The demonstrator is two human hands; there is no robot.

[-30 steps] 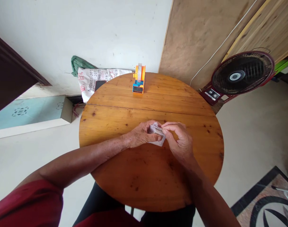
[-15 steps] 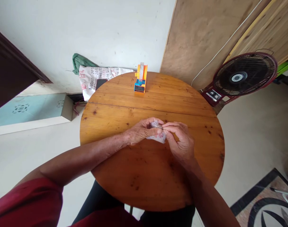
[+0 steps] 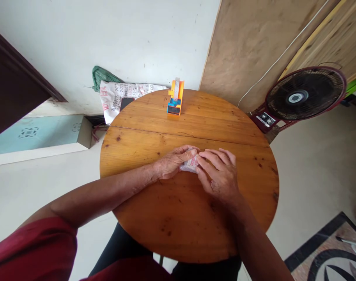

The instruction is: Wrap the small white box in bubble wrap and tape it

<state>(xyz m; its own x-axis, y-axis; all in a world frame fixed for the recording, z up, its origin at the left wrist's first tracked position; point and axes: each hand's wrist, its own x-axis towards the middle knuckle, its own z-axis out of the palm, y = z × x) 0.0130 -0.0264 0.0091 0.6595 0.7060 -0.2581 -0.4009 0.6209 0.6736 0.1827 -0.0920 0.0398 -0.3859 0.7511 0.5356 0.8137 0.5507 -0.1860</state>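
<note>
A small clear plastic packet (image 3: 190,165) with pinkish-red print is held above the middle of the round table. My left hand (image 3: 174,160) is closed on its left side, thumb across the top and fingers behind. At the packet's right edge, my right hand (image 3: 220,171) has its thumb and forefinger on the plastic, with the other fingers raised and slightly spread. Part of the packet is hidden by my fingers, and its contents cannot be made out.
On the wooden table (image 3: 142,148), an orange and blue tape dispenser (image 3: 175,97) stands near the far edge. Behind lie a white printed sack (image 3: 110,102) and a green bag (image 3: 104,76). A dark red fan (image 3: 306,95) is at the right, and a pale blue box (image 3: 49,130) at the left.
My right fingers have shifted from a tight pinch at the packet's top right to a looser, more spread hold on its right edge. My left thumb has moved up, exposing more print.
</note>
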